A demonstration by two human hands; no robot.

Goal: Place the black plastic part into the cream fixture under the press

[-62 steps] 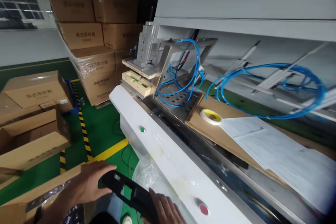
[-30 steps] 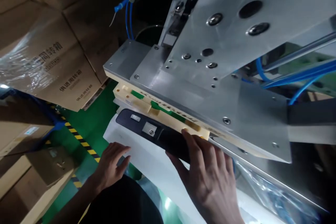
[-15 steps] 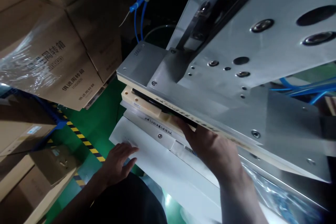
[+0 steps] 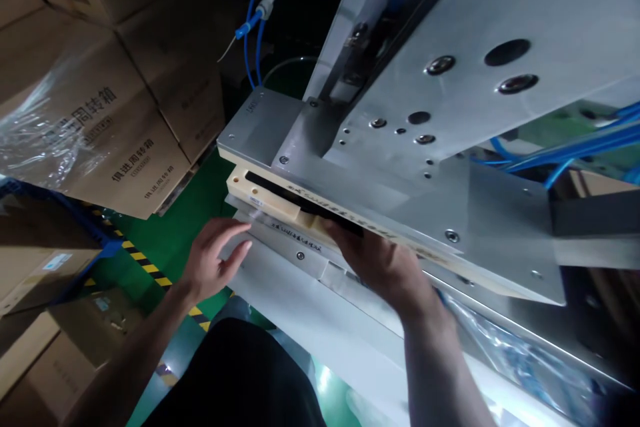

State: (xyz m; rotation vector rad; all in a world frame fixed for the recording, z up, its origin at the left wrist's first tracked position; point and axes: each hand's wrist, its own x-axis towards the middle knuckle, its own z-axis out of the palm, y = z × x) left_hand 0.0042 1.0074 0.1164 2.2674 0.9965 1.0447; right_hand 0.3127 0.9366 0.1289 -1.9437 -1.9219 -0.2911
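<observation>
Under the steel plate [image 4: 450, 167], a black part [image 4: 300, 201] lies in the cream fixture [image 4: 265, 197], the gap tight. The right hand [image 4: 380, 260] presses flat fingers on the part's near end. The left hand [image 4: 213, 260], spread, hovers by the white ledge [image 4: 300, 307]. Boxes [image 4: 100, 120] crowd the green floor [image 4: 165, 240] left.

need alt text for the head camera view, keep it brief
A person's right hand presses a black part into a cream fixture under a metal press plate; the left hand hovers open beside it, cardboard boxes behind.
</observation>
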